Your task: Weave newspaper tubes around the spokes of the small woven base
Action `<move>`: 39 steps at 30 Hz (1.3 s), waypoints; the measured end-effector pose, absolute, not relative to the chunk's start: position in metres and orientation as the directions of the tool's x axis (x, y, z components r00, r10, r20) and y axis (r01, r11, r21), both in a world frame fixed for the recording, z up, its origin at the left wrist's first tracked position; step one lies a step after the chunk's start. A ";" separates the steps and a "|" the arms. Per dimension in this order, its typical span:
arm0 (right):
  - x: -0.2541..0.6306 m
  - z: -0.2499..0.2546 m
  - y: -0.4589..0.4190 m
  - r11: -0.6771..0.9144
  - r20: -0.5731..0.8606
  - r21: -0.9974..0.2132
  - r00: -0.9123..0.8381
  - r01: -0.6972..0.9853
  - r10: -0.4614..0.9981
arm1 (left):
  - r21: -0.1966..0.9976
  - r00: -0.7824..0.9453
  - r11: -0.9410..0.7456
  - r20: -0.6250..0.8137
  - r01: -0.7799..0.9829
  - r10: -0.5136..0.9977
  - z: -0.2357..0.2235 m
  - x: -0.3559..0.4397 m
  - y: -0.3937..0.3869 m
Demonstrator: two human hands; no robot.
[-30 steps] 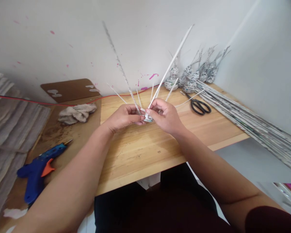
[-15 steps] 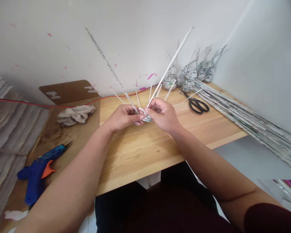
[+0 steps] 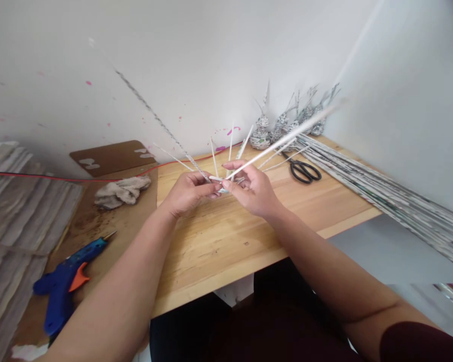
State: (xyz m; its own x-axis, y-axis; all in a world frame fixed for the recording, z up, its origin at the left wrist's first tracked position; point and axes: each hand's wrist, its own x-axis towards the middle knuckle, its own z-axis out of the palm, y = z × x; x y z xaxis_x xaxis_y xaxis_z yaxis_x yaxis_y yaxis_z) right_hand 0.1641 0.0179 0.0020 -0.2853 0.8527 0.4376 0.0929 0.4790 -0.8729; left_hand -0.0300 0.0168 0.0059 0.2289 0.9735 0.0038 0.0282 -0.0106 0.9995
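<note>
Glue gun [image 3: 60, 286], blue with an orange trigger, lies nearest, at eight o'clock from the small woven piece [image 3: 224, 191]. That piece sits mid-scene, pinched between the hands just over the wooden tabletop [image 3: 226, 241]. The left hand [image 3: 184, 195] grips its near-left edge with thumb and fingers, a long printed paper tube [image 3: 151, 110] rising from there toward half past ten. The right hand [image 3: 254, 193] has a long white paper tube [image 3: 294, 131] between thumb and fingers, pointing to two o'clock, its tip blurred. Fingers hide much of the weave.

Little seems worked so far: only a small base shows, while thin spokes [image 3: 213, 157] fan out uncovered toward ten, twelve and two, and both long tubes have most of their length unwoven.

A crumpled cloth [image 3: 123, 192] lies at nine; black scissors [image 3: 305, 171] rest near three, beside a bundle of paper tubes [image 3: 362, 178]. Farthest, between one and two, stand several rounded woven forms [image 3: 260, 136], bodies closed and loose ends sticking up, evidently much further along.
</note>
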 end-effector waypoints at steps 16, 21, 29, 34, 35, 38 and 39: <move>0.169 -0.002 0.025 0.769 0.673 -0.557 -0.372 0.313 0.639 | 0.990 0.237 -0.058 0.026 0.132 0.971 0.001 -0.027 0.016; 0.169 -0.001 0.025 0.754 0.662 -0.560 -0.363 0.342 0.656 | 0.985 0.243 -0.069 0.029 0.156 0.969 -0.001 -0.027 0.017; 0.165 -0.004 0.023 0.577 0.526 -0.733 -0.237 0.362 0.817 | 0.992 0.213 -0.042 0.016 0.122 0.977 0.003 -0.025 0.015; 0.166 0.001 0.025 0.518 0.477 -0.824 -0.212 0.230 0.853 | 0.986 0.221 -0.066 0.031 0.153 0.975 0.002 -0.026 0.016; 0.167 0.001 0.026 0.493 0.456 -0.838 -0.195 0.233 0.868 | 0.984 0.225 -0.069 0.031 0.166 0.974 0.002 -0.026 0.016; 0.168 0.001 0.027 0.459 0.435 -0.816 -0.150 0.352 0.888 | 0.979 0.238 -0.083 0.036 0.188 0.971 0.004 -0.025 0.015; 0.169 0.000 0.027 0.472 0.452 -0.787 -0.148 0.398 0.879 | 0.977 0.242 -0.090 0.041 0.192 0.970 0.005 -0.025 0.014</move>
